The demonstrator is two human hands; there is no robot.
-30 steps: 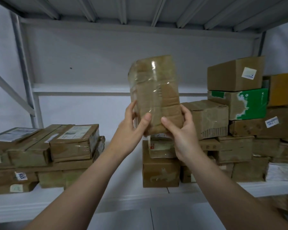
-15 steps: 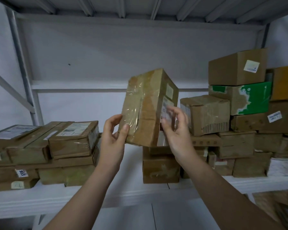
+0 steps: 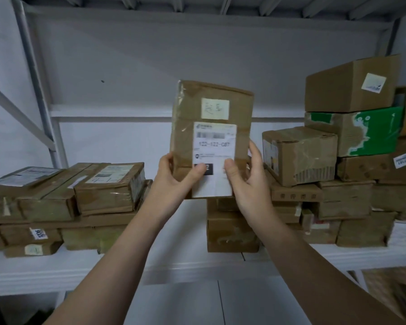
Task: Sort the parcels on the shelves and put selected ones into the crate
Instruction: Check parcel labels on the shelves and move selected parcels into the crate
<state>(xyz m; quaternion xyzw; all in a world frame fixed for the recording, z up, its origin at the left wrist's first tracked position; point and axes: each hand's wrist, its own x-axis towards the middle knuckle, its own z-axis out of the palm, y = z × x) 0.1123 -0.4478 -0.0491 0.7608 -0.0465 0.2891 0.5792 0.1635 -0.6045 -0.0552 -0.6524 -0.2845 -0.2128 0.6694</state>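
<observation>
White shelf (image 3: 56,270) runs the full width, front edge bare. The right side is a tall wall of cardboard boxes (image 3: 352,85) with a green-and-white box (image 3: 375,130) partway up. On the left is a lower pile of flat parcels (image 3: 108,186) with plenty of open air above it. A short stack (image 3: 230,231) sits dead centre behind the arms, with a bare strip of shelf between it and the left pile. The parcel (image 3: 211,109) is up in the air in front of that stack, upright, label (image 3: 215,146) facing the camera. Left-hand grip (image 3: 174,184) is clamped on its lower left edge, right-hand grip (image 3: 249,184) on the lower right, thumbs on the front.
</observation>
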